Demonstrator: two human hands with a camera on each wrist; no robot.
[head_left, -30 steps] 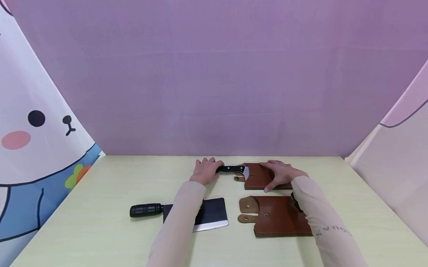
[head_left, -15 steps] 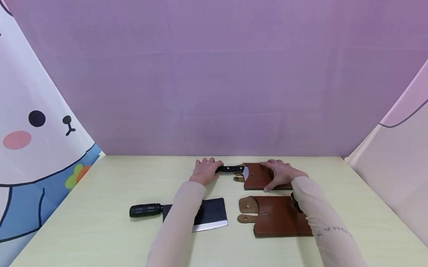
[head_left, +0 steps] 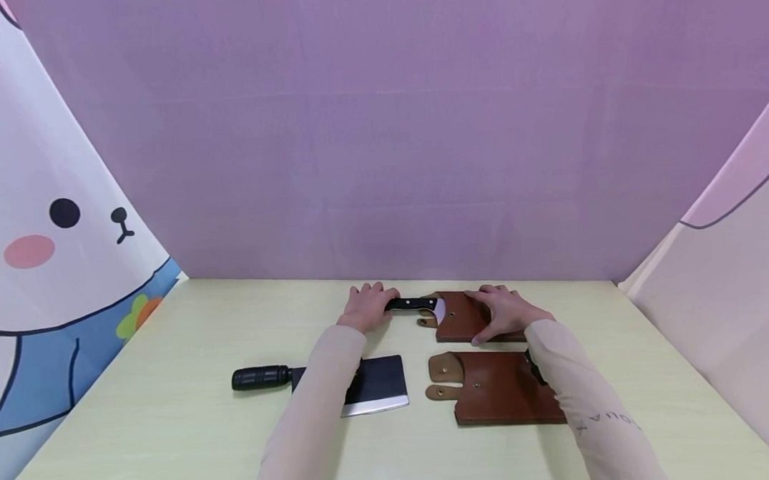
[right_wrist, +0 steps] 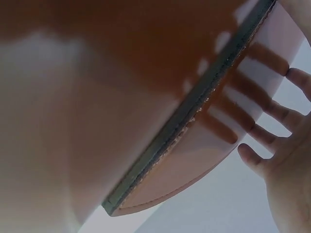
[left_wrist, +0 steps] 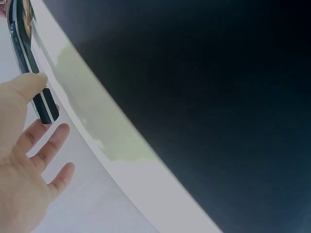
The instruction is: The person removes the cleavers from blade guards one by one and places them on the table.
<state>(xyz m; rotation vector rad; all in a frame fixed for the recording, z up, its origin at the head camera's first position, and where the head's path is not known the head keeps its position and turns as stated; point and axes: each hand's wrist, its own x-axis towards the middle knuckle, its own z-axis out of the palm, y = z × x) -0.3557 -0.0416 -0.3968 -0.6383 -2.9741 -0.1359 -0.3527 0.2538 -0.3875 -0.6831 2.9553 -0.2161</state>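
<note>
In the head view my left hand [head_left: 364,309] pinches the end of a knife's black riveted handle [head_left: 417,304]. The left wrist view shows the thumb against that handle [left_wrist: 44,104] and the other fingers spread. A short stretch of silver blade [head_left: 440,310] shows at the mouth of the far brown leather sheath [head_left: 453,326]; the rest is hidden inside. My right hand [head_left: 505,312] rests across this sheath, thumb at its near edge. In the right wrist view its fingers [right_wrist: 286,116] look straight, at the edge of the glossy leather.
A cleaver [head_left: 380,380] with a ribbed black handle [head_left: 260,378] lies at front left, partly under my left sleeve. Nearer me on the right lies a second brown sheath [head_left: 500,389], its tan straps pointing left. A purple backdrop [head_left: 381,161] stands behind the table [head_left: 173,421].
Both hands, the knife and the far sheath have shifted very slightly left. The holds look the same; the cleaver and the near sheath stay about where they were.
</note>
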